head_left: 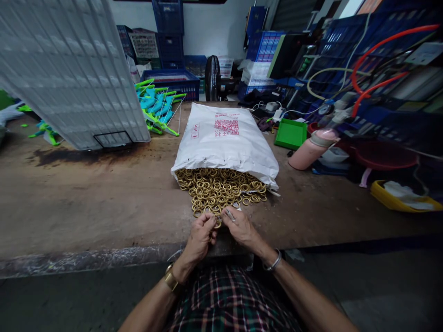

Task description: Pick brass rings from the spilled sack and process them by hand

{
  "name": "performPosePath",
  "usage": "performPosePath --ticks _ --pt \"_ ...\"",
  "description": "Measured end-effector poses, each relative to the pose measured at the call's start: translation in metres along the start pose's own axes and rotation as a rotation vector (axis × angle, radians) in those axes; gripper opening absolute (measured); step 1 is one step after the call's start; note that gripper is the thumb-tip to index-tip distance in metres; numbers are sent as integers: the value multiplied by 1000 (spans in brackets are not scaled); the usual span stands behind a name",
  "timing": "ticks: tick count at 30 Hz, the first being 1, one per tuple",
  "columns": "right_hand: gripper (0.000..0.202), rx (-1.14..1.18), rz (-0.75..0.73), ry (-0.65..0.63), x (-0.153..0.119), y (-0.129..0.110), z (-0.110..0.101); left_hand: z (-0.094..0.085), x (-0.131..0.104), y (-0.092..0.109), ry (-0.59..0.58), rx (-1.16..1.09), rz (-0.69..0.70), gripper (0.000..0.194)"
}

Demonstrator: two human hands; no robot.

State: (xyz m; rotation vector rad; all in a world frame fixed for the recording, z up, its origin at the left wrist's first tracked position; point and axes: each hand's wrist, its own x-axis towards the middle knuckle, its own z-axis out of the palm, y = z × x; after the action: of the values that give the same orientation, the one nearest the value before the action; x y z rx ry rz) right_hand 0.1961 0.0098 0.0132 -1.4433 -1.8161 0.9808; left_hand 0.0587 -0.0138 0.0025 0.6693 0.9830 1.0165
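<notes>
My left hand [200, 234] is closed near the table edge, with a brass-coloured ring [218, 224] pinched at its fingertips. Close beside it, my right hand [242, 231] is curled around a slim silvery metal tool [230, 215]; its exact kind is too small to tell. Just beyond both hands lies a heap of brass-coloured rings [216, 191], spilling from the open mouth of a white sack [207, 147] with red print. The undersides of my fingers are hidden.
A translucent ribbed plastic bin [86, 78] stands at left, beside green and turquoise plastic pieces [159, 108]. To the right are a pink bottle [311, 150], a green tray [290, 133], a yellow tray [404, 198] and a red hose [360, 60]. A black fan [212, 78] stands behind.
</notes>
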Motion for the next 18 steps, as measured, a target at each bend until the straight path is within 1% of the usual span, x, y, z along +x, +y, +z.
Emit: performPosePath --ticks 2,5,7,9,12,14,16,18 --pt "25 167 137 -14 -1 -2 4 0 1 -3 40 90 69 32" --pt "30 472 386 -96 -3 -5 11 0 2 -4 63 232 130 31" --pt "34 628 481 -128 -5 -4 14 1 1 -3 65 302 140 31" --pt "36 703 493 -123 -6 -2 16 1 0 -2 44 322 116 30" --pt "34 694 473 -104 -6 2 15 0 0 0 -26 248 44 32" --pt "30 612 439 -82 -4 4 13 -1 0 0 -69 142 -9 32" --pt "25 482 369 -43 -3 3 11 -1 0 0 -94 42 -62 33" --pt "21 352 288 -8 -1 1 9 -1 -1 1 -101 -2 -96 33"
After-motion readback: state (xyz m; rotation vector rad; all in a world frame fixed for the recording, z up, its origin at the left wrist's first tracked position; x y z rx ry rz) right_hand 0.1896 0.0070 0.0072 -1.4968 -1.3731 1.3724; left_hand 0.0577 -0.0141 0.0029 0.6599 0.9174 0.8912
